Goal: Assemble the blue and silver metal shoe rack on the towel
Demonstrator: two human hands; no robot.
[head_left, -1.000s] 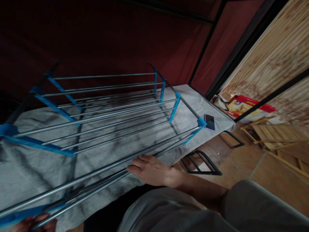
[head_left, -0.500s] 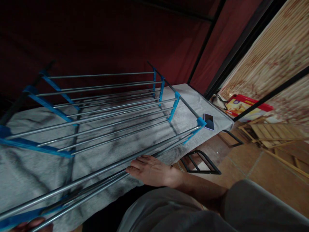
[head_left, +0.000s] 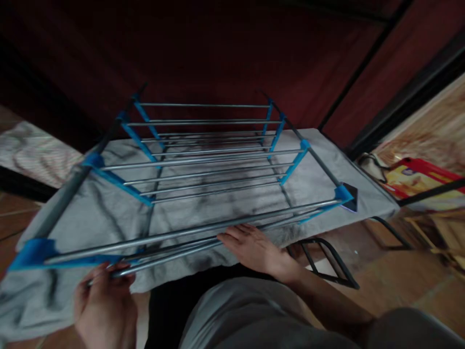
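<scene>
A rack of grey metal tubes with blue plastic brackets (head_left: pixel 121 186) lies across a grey cloth cover (head_left: pixel 218 203). Close to my body, a long thin metal tube (head_left: pixel 174 253) runs below the front rail (head_left: pixel 196 228) of the rack. My left hand (head_left: pixel 107 303) is closed around this tube's left end, near the blue corner bracket (head_left: pixel 34 254). The fingers of my right hand (head_left: pixel 250 245) curl over the tubes near the middle, just under the front rail; their grip is partly hidden.
A phone (head_left: pixel 350 198) lies on the cover beside the rack's right corner. Dark red panels (head_left: pixel 218 53) rise behind. At the right are a black metal frame (head_left: pixel 327 264), a red and yellow box (head_left: pixel 421 179) and wooden furniture (head_left: pixel 443 232) on a tiled floor.
The view has swung left, so the rack and both hands appear farther right and the left corner shows. My left hand is now plainly visible on the tube's end; my right hand stays on the tubes.
</scene>
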